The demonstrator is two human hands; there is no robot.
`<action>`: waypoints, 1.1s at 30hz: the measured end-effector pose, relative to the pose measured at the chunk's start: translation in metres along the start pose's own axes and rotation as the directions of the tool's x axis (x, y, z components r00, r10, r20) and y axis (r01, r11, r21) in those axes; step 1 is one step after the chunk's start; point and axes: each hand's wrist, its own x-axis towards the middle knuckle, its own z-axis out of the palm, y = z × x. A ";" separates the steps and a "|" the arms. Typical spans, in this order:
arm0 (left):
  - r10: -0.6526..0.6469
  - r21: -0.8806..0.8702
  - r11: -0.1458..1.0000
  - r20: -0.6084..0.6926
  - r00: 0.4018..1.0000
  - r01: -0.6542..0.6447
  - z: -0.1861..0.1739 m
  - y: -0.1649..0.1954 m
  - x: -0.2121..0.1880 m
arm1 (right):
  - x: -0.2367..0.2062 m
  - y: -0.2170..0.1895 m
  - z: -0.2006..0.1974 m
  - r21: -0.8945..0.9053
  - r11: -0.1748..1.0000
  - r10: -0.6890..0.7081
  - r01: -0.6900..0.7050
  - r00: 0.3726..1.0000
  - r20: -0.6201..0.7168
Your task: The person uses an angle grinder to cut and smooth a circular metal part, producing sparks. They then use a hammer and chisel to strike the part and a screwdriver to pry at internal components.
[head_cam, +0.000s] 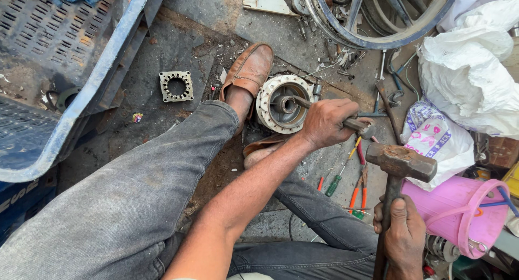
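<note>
My left hand (326, 122) grips a metal punch rod (301, 102), its tip set into the centre of a round metal wheel hub (270, 104) on the ground. My two brown shoes pin the hub: one (248, 71) at its left, the other (259, 149) below it. My right hand (401, 238) holds the wooden handle of a rusty hammer, whose head (401, 161) hangs just right of the rod's free end, apart from it.
A square toothed metal plate (176, 86) lies on the dirty floor at the left. A blue vehicle panel (65, 69) fills the upper left. Pliers and screwdrivers (346, 180) lie by my leg. A pink bucket (459, 207), white bags (470, 69) and a wheel rim (373, 20) crowd the right.
</note>
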 end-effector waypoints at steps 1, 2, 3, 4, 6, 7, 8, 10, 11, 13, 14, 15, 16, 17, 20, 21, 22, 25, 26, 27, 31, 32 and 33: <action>-0.031 -0.004 0.999 0.010 0.999 0.031 0.002 -0.001 0.000 | 0.000 0.000 0.000 0.001 1.000 -0.003 0.003 1.000 -0.002; -0.045 -0.001 0.999 0.061 0.997 0.046 0.003 -0.002 0.001 | 0.000 -0.001 0.000 0.007 1.000 -0.002 0.002 1.000 0.000; -0.059 0.003 0.998 0.111 0.992 0.059 0.005 -0.003 0.003 | 0.000 -0.001 0.000 0.012 1.000 -0.002 0.002 1.000 0.002; -0.072 0.007 0.997 0.161 0.984 0.072 0.005 -0.004 0.005 | 0.000 -0.001 0.000 0.018 1.000 -0.003 0.003 1.000 0.004; -0.034 0.003 0.999 0.164 0.986 0.034 0.005 -0.004 0.006 | 0.000 -0.002 0.000 0.029 1.000 0.001 -0.001 1.000 0.000; -0.014 0.001 1.000 0.166 0.986 0.013 0.004 -0.003 0.007 | 0.001 -0.002 0.000 0.035 0.999 0.001 -0.001 1.000 -0.002; -0.007 0.004 1.000 0.159 0.987 0.006 0.002 -0.002 0.006 | 0.001 -0.001 0.000 0.035 0.999 -0.007 0.007 1.000 0.004; -0.001 0.006 1.000 0.147 0.989 0.001 -0.002 0.002 0.005 | 0.001 -0.001 -0.001 0.027 1.000 -0.017 0.016 1.000 0.017; -0.017 -0.011 1.000 0.146 0.989 0.019 -0.004 0.004 0.004 | 0.001 0.000 -0.001 0.022 1.000 -0.011 0.011 1.000 0.017; -0.041 -0.043 0.998 0.148 0.988 0.048 -0.009 0.008 0.005 | 0.001 0.001 0.000 0.017 1.000 -0.004 0.004 1.000 0.014; -0.043 -0.045 0.998 0.156 0.987 0.050 -0.010 0.010 0.005 | 0.002 0.001 0.000 0.019 1.000 -0.007 0.007 1.000 0.013; -0.046 -0.047 0.997 0.163 0.986 0.054 -0.011 0.010 0.006 | 0.002 0.002 0.000 0.020 1.000 -0.010 0.009 1.000 0.014; -0.050 -0.048 0.997 0.170 0.984 0.059 -0.012 0.010 0.006 | 0.002 0.002 0.000 0.020 1.000 -0.012 0.012 1.000 0.015; -0.045 -0.046 0.998 0.167 0.985 0.053 -0.012 0.010 0.007 | 0.002 0.002 0.001 0.022 1.000 -0.013 0.013 1.000 0.013; -0.035 -0.036 0.998 0.173 0.984 0.042 -0.011 0.005 0.007 | 0.001 0.001 0.003 0.015 1.000 -0.024 0.024 1.000 0.006; -0.035 -0.030 0.999 0.185 0.982 0.041 -0.010 0.003 0.007 | 0.001 0.000 0.003 0.006 0.999 -0.033 0.033 0.999 0.003; -0.034 -0.024 0.999 0.198 0.980 0.040 -0.009 0.000 0.006 | 0.000 -0.001 0.004 -0.003 0.999 -0.044 0.044 0.999 -0.001; 0.036 0.029 0.999 0.107 0.994 -0.039 -0.004 -0.006 0.004 | 0.000 -0.007 0.007 -0.025 0.990 -0.138 0.137 0.990 -0.033; 0.024 0.025 0.999 0.108 0.994 -0.027 -0.002 -0.008 0.003 | 0.001 -0.010 0.008 -0.026 0.982 -0.186 0.185 0.982 -0.038; 0.013 0.021 1.000 0.107 0.994 -0.015 0.001 -0.009 0.003 | 0.003 -0.013 0.008 -0.028 0.972 -0.235 0.234 0.971 -0.043; -0.038 0.079 0.997 0.149 0.988 0.027 0.009 -0.014 0.003 | 0.015 -0.027 0.012 0.017 0.928 -0.371 0.372 0.928 -0.048; -0.028 0.082 0.996 0.131 0.991 0.017 0.009 -0.015 0.003 | 0.018 -0.029 0.015 -0.018 0.929 -0.371 0.371 0.927 -0.053; -0.017 0.086 0.996 0.113 0.994 0.008 0.009 -0.015 0.003 | 0.021 -0.031 0.018 -0.054 0.928 -0.373 0.370 0.926 -0.057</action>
